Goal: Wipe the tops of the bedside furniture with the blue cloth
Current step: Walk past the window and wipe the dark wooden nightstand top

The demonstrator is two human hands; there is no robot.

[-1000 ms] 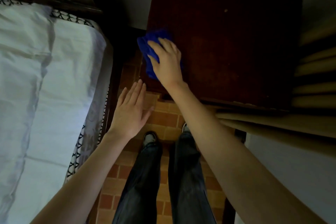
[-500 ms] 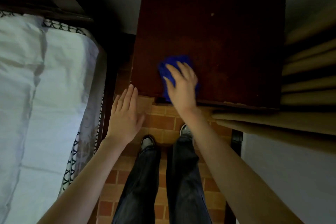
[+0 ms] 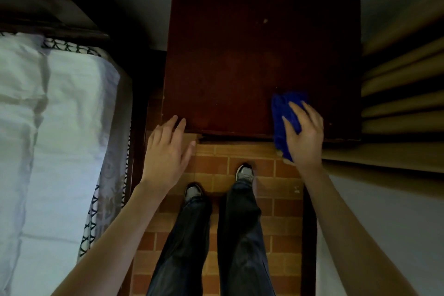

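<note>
Bedside worktop [image 3: 252, 60]: one, dark reddish-brown wood, flat, roughly square top, matte with faint wear and one small pale speck near the far side.

Blue cloth [image 3: 286, 113]: one, plush microfibre-looking, bunched into an elongated wad. Long axis runs near-to-far; far end lies on the wood, near end hangs past the front edge. Position: front right corner of the worktop.

Right hand [image 3: 304, 132]: palm down on the cloth, fingers curled over it and pressing it to the top, gripping the wad. Fingers point toward the far side.

Left hand [image 3: 168, 151]: open, flat, fingers together, holding nothing; fingertips overlap the front left corner of the worktop, can't tell if touching.

Floor [image 3: 252, 168]: rectangular orange-brown brick-pattern tiles. Two shoes, two dark trouser legs between the arms.

Bed [image 3: 60, 127] on the left: white creased sheet, black-and-white lattice trim along the edge, dark frame.

Right side: tan pleated curtain folds [image 3: 403, 103], just beside the worktop.
</note>
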